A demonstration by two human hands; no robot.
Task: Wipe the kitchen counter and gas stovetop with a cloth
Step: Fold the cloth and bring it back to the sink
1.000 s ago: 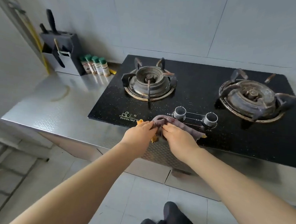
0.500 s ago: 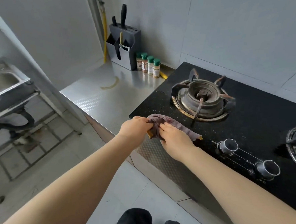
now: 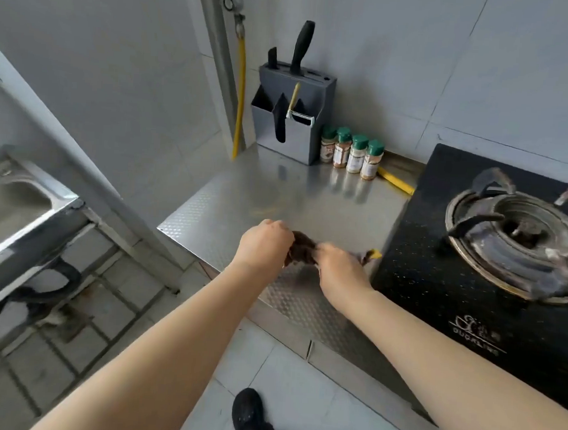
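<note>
A dark brownish cloth (image 3: pixel 302 252) with a yellow corner is bunched over the steel counter (image 3: pixel 313 200), just left of the black glass gas stovetop (image 3: pixel 438 274). My left hand (image 3: pixel 266 243) grips the cloth's left end with curled fingers. My right hand (image 3: pixel 337 268) holds its right part, fingers curled over it. Both hands sit near the counter's front edge. The stovetop's left burner (image 3: pixel 514 235) with its pan supports lies to the right of the hands.
A grey knife block (image 3: pixel 294 112) with knives and a peeler stands at the back wall, with several green-capped spice jars (image 3: pixel 353 152) beside it. A yellow gas hose (image 3: pixel 239 95) runs down the corner. A steel sink (image 3: pixel 14 205) lies at far left; tiled floor is below.
Both hands have carried the cloth leftward off the stovetop's front edge onto the steel counter. The view has swung left, so the right burner and knobs are out of frame.
</note>
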